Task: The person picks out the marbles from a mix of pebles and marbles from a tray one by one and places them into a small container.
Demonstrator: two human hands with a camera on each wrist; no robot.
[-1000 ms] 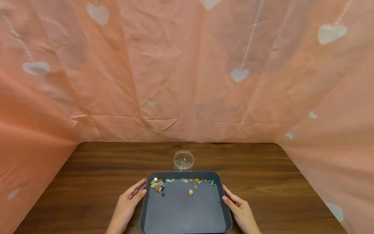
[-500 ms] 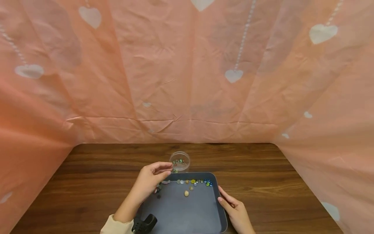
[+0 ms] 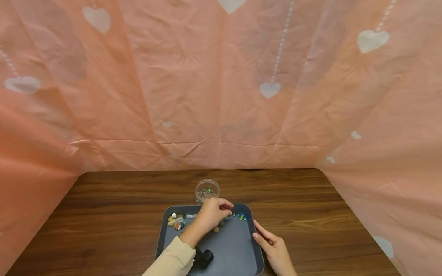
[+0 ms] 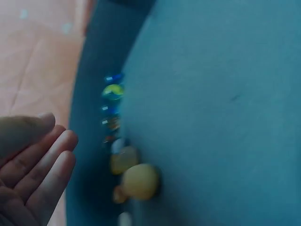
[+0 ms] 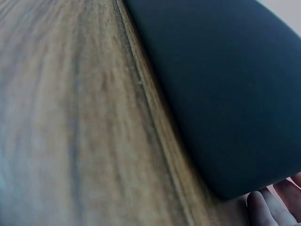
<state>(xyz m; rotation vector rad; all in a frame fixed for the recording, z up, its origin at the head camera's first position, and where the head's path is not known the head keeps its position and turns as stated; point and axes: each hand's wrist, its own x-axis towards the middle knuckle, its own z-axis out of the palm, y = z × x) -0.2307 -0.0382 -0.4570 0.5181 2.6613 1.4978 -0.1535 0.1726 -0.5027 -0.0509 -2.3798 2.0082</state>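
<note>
- I see the left grip (image 3: pixel 212 211) reach across the tray (image 3: pixel 238 249) now; a second ago it was on the tray's left wall, and half a second ago it was beside the clear container (image 3: pixel 206 184). It is now at lower centre of the head frame, over the tray's far wall.
- I read that grip as released: thumb and fingers lie close together, the fingers fairly straight, and nothing shows between them. In the left wrist view the fingertips are apart from the beads I can see.
- The right grip (image 3: pixel 272 245) stays at the tray's right wall, fingertips touching it; I cannot tell whether the fingers close round it.
- To me this means only one grip now touches the tray's sides, and the work in hand seems to have moved to the beads by the far wall.
- The tray fills the bottom centre of the head frame. Blue beads (image 3: pixel 240 216) sit in its upper right corner and mixed stones (image 3: pixel 177 221) in its upper left. A round cream stone (image 4: pixel 141 181) shows at lower centre of the left wrist view.
- I find no readable brand, label or writing: nothing on the tray wall, the container or the black wrist device (image 3: pixel 204 258). The curtain (image 3: pixel 221 103) carries pale hearts, not letters.
</note>
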